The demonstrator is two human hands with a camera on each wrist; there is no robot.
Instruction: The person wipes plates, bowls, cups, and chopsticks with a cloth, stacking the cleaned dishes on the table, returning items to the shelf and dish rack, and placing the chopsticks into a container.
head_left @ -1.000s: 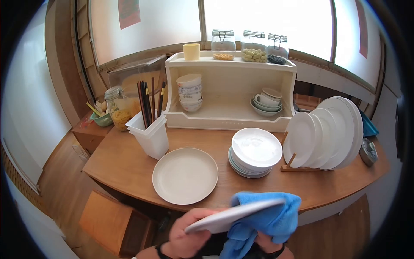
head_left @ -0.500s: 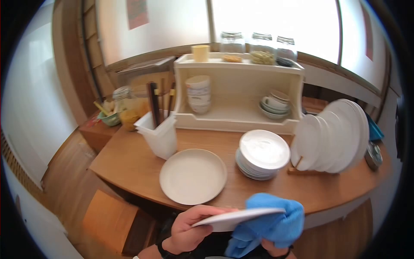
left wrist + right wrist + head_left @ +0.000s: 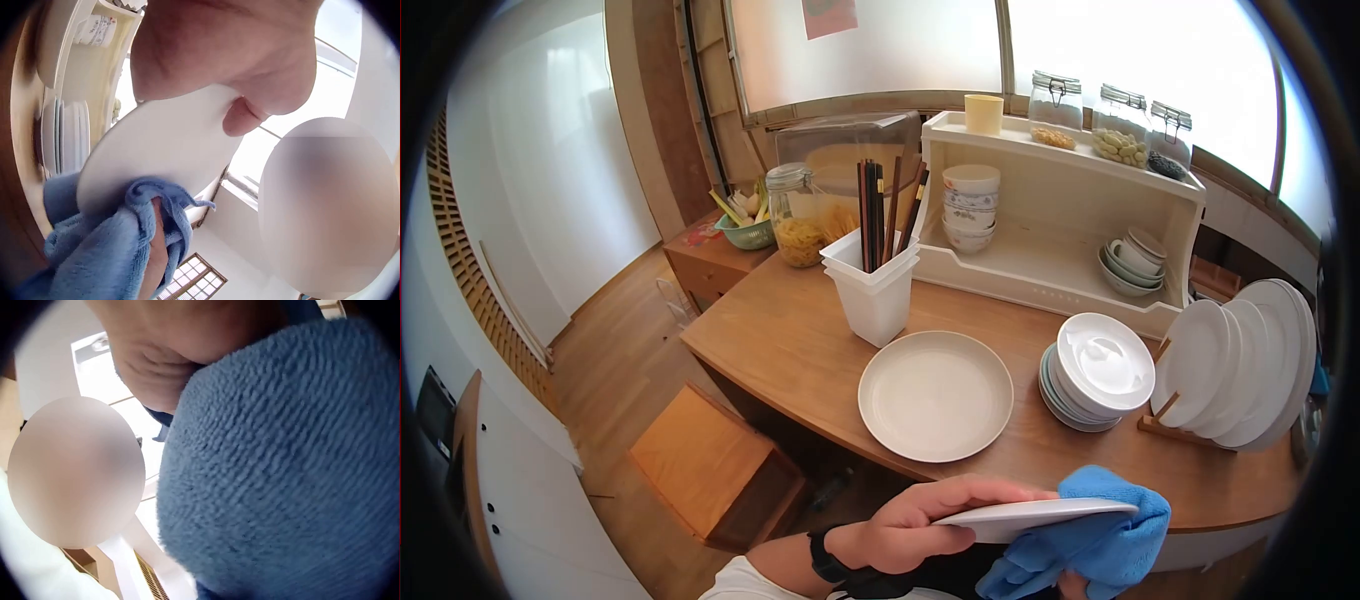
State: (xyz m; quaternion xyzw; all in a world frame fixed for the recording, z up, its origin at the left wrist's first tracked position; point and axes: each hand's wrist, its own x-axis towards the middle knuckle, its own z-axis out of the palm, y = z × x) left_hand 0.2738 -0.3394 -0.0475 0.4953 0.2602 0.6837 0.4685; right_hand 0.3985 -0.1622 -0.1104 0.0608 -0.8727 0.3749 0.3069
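Note:
My left hand (image 3: 920, 522) pinches a white plate (image 3: 1022, 514) by its left edge, thumb under it and fingers on top. The plate is held nearly level in front of the table's near edge. A blue cloth (image 3: 1125, 535) wraps the plate's right edge. My right hand (image 3: 1072, 586) grips through this cloth, mostly hidden under its folds; in the left wrist view its thumb side shows between the folds against the plate's face. The cloth fills much of the right wrist view, close below the right palm (image 3: 169, 344).
On the wooden table (image 3: 790, 320) lie a large beige plate (image 3: 936, 397) and a stack of white plates (image 3: 1106, 362). A wooden rack of plates (image 3: 1200, 360) stands right, a white chopstick holder (image 3: 872, 300) left. Behind is a cream shelf (image 3: 1040, 225) with bowls. A stool (image 3: 710, 460) stands left.
The head view has turned left, so the table things sit further right in it. The plate has gone from tilted to nearly level, still between the left hand and the cloth.

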